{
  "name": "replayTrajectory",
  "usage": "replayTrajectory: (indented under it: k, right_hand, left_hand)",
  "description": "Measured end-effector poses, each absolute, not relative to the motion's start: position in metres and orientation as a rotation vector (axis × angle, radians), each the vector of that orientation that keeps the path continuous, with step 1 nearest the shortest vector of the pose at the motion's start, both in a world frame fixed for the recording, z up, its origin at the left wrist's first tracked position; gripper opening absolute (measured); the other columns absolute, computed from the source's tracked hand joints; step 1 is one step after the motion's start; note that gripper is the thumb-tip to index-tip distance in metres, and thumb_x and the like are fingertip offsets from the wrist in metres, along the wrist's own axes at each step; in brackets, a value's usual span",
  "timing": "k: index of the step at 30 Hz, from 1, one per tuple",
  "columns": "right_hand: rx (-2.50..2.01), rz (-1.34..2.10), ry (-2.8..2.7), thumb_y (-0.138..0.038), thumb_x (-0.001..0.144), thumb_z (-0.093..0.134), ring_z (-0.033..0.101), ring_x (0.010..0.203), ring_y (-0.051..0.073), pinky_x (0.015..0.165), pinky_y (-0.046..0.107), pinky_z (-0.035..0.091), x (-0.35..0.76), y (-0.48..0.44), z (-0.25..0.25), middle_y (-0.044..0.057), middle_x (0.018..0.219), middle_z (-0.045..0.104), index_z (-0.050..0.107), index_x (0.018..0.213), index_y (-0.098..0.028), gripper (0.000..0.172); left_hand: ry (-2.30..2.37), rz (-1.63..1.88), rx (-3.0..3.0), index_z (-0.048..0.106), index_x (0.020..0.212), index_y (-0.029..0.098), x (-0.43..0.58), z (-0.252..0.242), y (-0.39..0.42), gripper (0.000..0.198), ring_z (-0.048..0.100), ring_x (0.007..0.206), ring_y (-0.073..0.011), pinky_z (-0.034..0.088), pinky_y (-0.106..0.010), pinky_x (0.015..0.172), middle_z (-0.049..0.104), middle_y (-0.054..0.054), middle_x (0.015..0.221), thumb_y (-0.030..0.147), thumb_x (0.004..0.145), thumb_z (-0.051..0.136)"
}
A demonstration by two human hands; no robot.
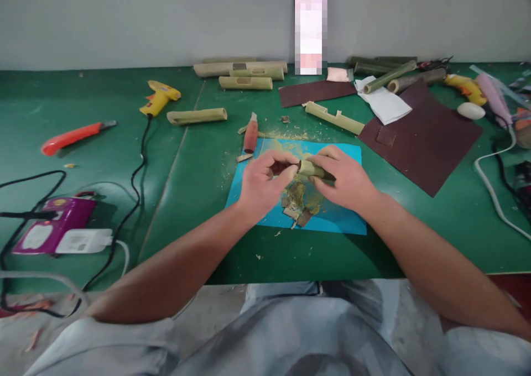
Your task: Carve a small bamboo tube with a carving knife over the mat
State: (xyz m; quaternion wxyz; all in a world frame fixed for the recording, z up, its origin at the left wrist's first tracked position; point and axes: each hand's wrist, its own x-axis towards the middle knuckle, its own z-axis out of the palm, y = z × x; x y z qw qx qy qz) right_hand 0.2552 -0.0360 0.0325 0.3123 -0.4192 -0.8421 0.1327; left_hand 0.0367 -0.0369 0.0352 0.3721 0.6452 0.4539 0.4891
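A short bamboo tube [312, 168] is held over a blue sheet [344, 221] at the middle of the green table. My right hand [344, 179] is wrapped round its right part. At the tube's left end, the fingers of my left hand [267, 179] are pinched together; a small dark piece seems to be between them, too small to name. Sawdust [296, 193] and several small flat scraps [304, 217] lie on the sheet below my hands. Just beyond my left hand is a red-handled cutting tool [251, 135], its blade pointing away.
Bamboo tubes [244, 83] lie at the back. Brown sandpaper [427, 138], white paper [390, 105] and a glue gun [467, 88] are to the right. A yellow glue gun [157, 98], red knife [74, 138], purple power box [62, 221] and cables are to the left. A phone [311, 33] stands behind.
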Motion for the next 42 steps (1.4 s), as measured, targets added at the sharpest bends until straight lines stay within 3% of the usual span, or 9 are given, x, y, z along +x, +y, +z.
replayTrajectory:
  k: [3, 9, 25, 42]
  right_hand:
    - [-1.155, 0.441, -2.185, -0.024, 0.09, 0.064, 0.066, 0.096, 0.024, 0.077, 0.035, 0.051, 0.257, -0.033, 0.03, 0.01, 0.112, 0.072, 0.069, 0.121, -0.021, 0.032]
    - [-1.162, 0.42, -2.252, -0.024, 0.085, 0.064, 0.064, 0.092, 0.024, 0.076, 0.036, 0.048, 0.259, -0.027, 0.025, 0.009, 0.1, 0.073, 0.067, 0.101, -0.022, 0.017]
    - [-1.16, 0.352, -2.423, -0.025, 0.087, 0.068, 0.06, 0.09, 0.024, 0.082, 0.038, 0.047, 0.254, -0.022, 0.022, 0.006, 0.091, 0.069, 0.071, 0.092, -0.022, 0.007]
    - [-1.102, 0.363, -2.472, -0.029, 0.092, 0.069, 0.061, 0.094, 0.025, 0.08, 0.037, 0.047, 0.258, -0.012, 0.018, 0.009, 0.096, 0.07, 0.077, 0.097, -0.019, 0.014]
  left_hand:
    - [1.16, 1.266, 1.626, 0.076, 0.089, 0.02, 0.038, 0.032, -0.034, 0.008, 0.066, 0.065, -0.0121, 0.056, -0.024, 0.06, 0.076, -0.001, 0.08, 0.025, 0.086, 0.071]
    - [1.145, 1.194, 1.718, 0.076, 0.086, 0.021, 0.039, 0.022, -0.028, 0.007, 0.066, 0.068, -0.0128, 0.055, -0.025, 0.063, 0.076, -0.001, 0.08, 0.027, 0.083, 0.075]
    - [1.229, 1.032, 1.839, 0.075, 0.076, 0.02, 0.033, 0.016, -0.016, 0.009, 0.063, 0.065, -0.013, 0.048, -0.025, 0.058, 0.074, 0.0, 0.072, 0.021, 0.085, 0.078]
    - [1.195, 0.992, 1.844, 0.072, 0.073, 0.02, 0.032, 0.017, -0.013, 0.012, 0.057, 0.059, -0.0116, 0.044, -0.026, 0.055, 0.07, 0.001, 0.069, 0.022, 0.083, 0.077]
